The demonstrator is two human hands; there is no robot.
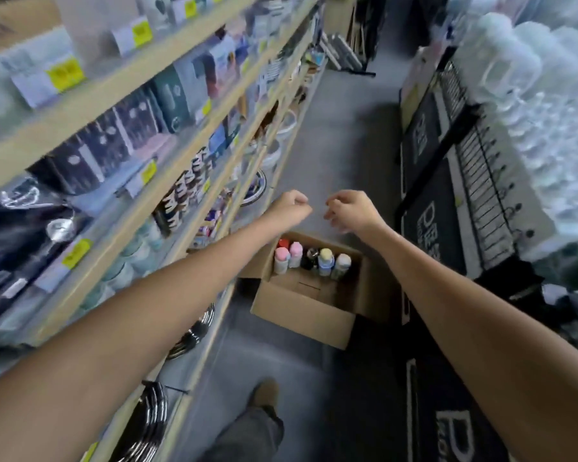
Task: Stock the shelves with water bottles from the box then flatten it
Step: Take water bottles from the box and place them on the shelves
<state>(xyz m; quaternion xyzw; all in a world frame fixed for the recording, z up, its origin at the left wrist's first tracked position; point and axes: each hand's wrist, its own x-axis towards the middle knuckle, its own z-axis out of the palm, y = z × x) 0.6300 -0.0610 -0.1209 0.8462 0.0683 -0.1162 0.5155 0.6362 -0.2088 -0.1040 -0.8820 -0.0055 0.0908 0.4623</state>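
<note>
On floor: open box [301, 315] | bottles [314, 260] upright, caps up | left hand [289, 208] fisted, right hand [349, 210] curled, both empty

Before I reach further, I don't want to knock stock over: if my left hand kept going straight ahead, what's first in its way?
Nothing close. The left hand points down the aisle, over bare grey floor. The shelves stay beside it and the box sits below. Depth is unclear.

Bright, even indoor light, no hard shadows; soft shadow on the floor [341, 155] beside the box [301, 315]. Whole frame soft and smeared, strongest on the shelves [121, 105] at left and the washed-out white goods [541, 105] at right. Wide-angle bending at edges; price tags [65, 73] unreadable.
</note>
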